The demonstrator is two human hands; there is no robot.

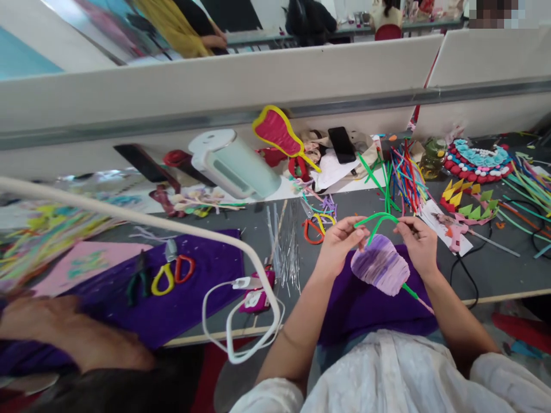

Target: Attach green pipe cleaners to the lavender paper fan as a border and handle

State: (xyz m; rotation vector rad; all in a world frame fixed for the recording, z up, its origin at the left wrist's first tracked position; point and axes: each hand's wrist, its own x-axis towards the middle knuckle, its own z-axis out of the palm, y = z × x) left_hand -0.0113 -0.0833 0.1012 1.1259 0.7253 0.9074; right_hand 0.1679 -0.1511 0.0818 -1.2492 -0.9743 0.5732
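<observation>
Both my hands hold a bent green pipe cleaner (377, 217) above the table. My left hand (338, 244) pinches its left end between thumb and fingers. At its folded right end, the fingertips of my right hand (416, 241) are closed on it. Just below lies a rounded piece striped in purple and pink (381, 264), with a stick partly wrapped in green (411, 291) at its lower right. Under it a dark purple cloth (365, 312) covers the table's edge. Scissors with red and yellow handles (317, 226) lie left of my left hand.
Bundles of coloured pipe cleaners (407, 178), a pink glue gun (456, 235) and a beaded collar (477, 163) lie to the right. A white lamp arm (172, 221) crosses the left side. Another person's hands (77, 330) rest there, near pliers (140, 275) and scissors (166, 278).
</observation>
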